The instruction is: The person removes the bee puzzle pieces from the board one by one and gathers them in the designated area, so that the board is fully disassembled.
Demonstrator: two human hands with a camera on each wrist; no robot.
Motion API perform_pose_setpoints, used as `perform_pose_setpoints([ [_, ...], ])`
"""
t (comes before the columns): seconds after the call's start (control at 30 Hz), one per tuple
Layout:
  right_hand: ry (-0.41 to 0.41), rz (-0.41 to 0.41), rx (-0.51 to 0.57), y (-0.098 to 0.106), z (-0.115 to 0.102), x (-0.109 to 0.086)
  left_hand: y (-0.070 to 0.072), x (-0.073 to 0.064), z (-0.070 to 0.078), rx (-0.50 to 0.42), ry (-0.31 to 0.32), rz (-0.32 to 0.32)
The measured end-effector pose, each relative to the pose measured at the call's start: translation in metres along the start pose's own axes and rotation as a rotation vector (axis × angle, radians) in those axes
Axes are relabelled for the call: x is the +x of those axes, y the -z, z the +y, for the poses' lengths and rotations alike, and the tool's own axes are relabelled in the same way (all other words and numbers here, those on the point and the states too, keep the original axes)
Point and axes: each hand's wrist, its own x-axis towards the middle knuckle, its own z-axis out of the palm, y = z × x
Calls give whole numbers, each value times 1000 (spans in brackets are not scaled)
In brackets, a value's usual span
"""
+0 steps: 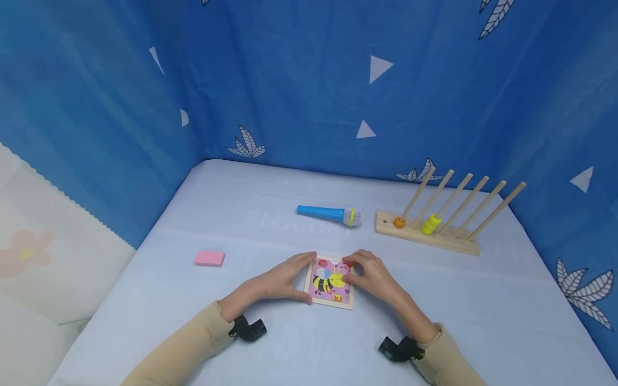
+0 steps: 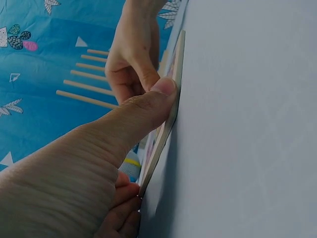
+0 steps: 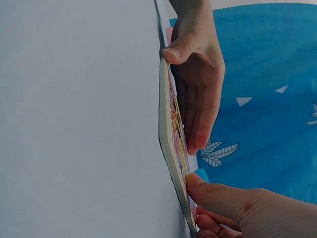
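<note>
A square jigsaw puzzle (image 1: 330,292) with a yellow and black bee on pink in a pale wooden frame lies between both hands at the table's middle. My left hand (image 1: 282,277) grips its left side, thumb at the near corner and fingertips at the far one. At the upper right, my right hand (image 1: 373,274) pinches the puzzle, its thumb on the picture and fingers at the edge. In the left wrist view, a shadow shows beneath the frame (image 2: 159,144). The right wrist view shows the frame's side (image 3: 166,134) and the right thumb (image 3: 203,191) on the picture.
Behind the puzzle lies a blue toy microphone (image 1: 321,213). A wooden counting rack (image 1: 425,238) with several upright pegs, orange and yellow beads stands at the back right. A pink block (image 1: 210,258) lies on the left. Blue curtain (image 1: 309,80) borders the table (image 1: 159,300).
</note>
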Motion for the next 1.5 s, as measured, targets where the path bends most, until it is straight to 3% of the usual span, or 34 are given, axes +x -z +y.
perform_pose_setpoints([
  [0.33, -11, 1, 9, 0, -3, -2, -1, 0, 0, -2, -1, -2],
  [0.8, 79, -4, -39, 2, -8, -2, -1, 0, -2, -9, 5, -3],
  [1.13, 52, -6, 2, 5, -5, -3, -1, 0, 0, -1, 2, -3],
  [1.3, 5, 47, 52, 32, 6, -12, 0, 0, 2, -1, -9, -3],
  [1.5, -88, 100, 49, 79, 46, -44, 1, -1, 1, 10, -7, 5],
])
